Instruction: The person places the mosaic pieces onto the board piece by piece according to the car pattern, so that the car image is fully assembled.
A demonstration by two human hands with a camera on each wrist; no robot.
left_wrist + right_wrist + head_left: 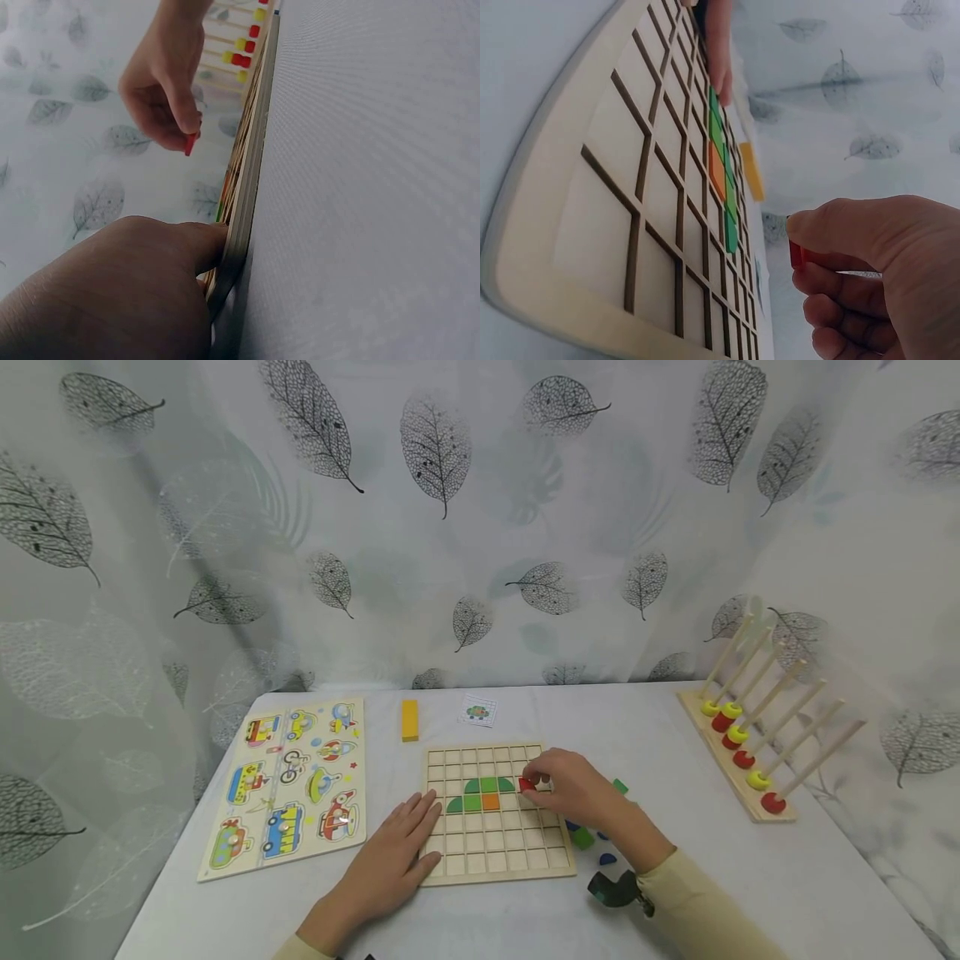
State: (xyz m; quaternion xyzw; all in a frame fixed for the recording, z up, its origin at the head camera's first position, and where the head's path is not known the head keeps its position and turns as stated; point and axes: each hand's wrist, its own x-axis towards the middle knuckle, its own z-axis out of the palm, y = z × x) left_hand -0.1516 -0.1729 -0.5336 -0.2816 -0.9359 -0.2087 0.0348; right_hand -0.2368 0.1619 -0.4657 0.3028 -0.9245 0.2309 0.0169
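A wooden grid board (pixel 495 852) lies on the white table, with green pieces (pixel 480 787) and an orange square (pixel 491 802) set in its cells. My right hand (pixel 577 789) pinches a small red piece (pixel 527 784) just over the board, right of the green pieces. In the right wrist view the red piece (pixel 796 255) sits between thumb and fingers above the grid (pixel 630 225). My left hand (pixel 390 860) lies flat on the board's left edge, fingers straight. In the left wrist view the left hand (pixel 112 292) presses the board's edge (pixel 240 225) and the red piece (pixel 190 144) shows.
A vehicle puzzle board (pixel 292 781) lies at the left. A yellow block (pixel 409 720) and a small pattern card (pixel 478 710) sit behind the grid. Loose green and blue pieces (pixel 588 839) lie right of it. A peg rack with rings (pixel 742 752) stands at the right.
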